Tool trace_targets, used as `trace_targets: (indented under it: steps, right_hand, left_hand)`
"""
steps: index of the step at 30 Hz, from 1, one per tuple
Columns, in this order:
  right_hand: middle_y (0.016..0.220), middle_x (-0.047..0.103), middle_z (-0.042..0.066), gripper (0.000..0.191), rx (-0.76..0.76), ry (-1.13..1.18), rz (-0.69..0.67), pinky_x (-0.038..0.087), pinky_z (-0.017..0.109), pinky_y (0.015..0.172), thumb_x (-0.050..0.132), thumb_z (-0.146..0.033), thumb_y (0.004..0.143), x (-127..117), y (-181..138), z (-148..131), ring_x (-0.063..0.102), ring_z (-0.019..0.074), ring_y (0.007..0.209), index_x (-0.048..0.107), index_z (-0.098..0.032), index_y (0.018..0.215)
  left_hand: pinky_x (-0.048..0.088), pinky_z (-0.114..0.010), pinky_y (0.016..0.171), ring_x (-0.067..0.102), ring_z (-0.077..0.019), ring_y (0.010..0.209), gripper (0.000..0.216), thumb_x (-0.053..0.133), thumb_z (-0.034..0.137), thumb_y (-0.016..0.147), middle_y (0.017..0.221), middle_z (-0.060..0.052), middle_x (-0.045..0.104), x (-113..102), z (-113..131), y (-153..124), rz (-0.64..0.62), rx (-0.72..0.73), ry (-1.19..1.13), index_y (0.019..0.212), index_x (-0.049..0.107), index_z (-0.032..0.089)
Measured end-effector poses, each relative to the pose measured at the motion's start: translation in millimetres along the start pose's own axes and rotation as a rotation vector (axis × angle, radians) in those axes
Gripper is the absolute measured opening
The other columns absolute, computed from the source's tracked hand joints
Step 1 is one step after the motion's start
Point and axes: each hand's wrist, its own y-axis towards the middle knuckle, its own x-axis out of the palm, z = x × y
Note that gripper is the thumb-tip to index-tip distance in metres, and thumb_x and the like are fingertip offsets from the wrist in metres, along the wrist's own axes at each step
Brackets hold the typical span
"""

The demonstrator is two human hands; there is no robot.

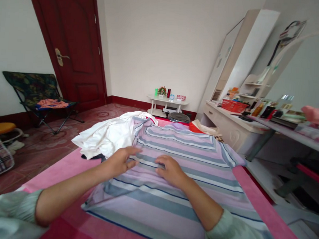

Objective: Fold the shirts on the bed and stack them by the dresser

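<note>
A striped short-sleeved shirt (167, 203) in lilac, grey and white lies spread over a pink bed cover (59, 173), its collar end away from me. My left hand (122, 162) is at the shirt's left side, thumb and fingers apart, with no cloth visibly gripped. Over the middle of the shirt is my right hand (172, 170), fingers loosely bent and parted, nothing seen in them. Whether the fingertips touch the fabric is hard to tell. Creases run across the lower left of the shirt, where the side edge is uneven.
White clothing (114, 133) is heaped at the bed's far left, beside the shirt. A dressing table (216, 115) crowded with bottles and a red basket (233, 106) stands right. A folding chair (39, 90) is near the door (72, 38). A low white table (167, 99) stands against the wall.
</note>
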Motion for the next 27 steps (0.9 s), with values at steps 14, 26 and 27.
trace_targets:
  steps: [14,26,27]
  right_hand:
    - [0.098,0.066,0.003,0.020,0.074,0.303,0.144,0.045,0.032,0.087,0.060,-0.009,0.075,11,-2,23,0.061,0.0174,0.094,0.072,-0.023,0.079]
    - [0.095,0.066,0.001,0.021,0.071,0.295,0.146,0.045,0.029,0.084,0.060,-0.008,0.075,11,1,24,0.061,0.0154,0.091,0.072,-0.025,0.077]
    - [0.095,0.066,0.001,0.021,0.072,0.294,0.145,0.045,0.029,0.084,0.060,-0.008,0.075,11,1,24,0.061,0.0154,0.091,0.072,-0.025,0.077]
  left_hand:
    - [0.043,-0.043,0.085,0.054,-0.0411,0.111,0.075,0.067,0.065,0.060,0.114,-0.024,0.061,-40,-56,169,0.343,-0.658,0.465,0.111,0.059,0.010]
    - [0.045,-0.034,0.074,0.061,-0.0327,0.093,0.027,0.074,0.033,0.059,0.082,-0.016,0.068,-42,-60,213,0.620,-0.577,-0.192,0.065,0.059,0.011]
    - [0.046,-0.032,0.071,0.062,-0.0293,0.089,0.025,0.069,0.034,0.066,0.082,-0.014,0.067,-40,-56,219,0.659,-0.556,-0.264,0.070,0.060,0.011]
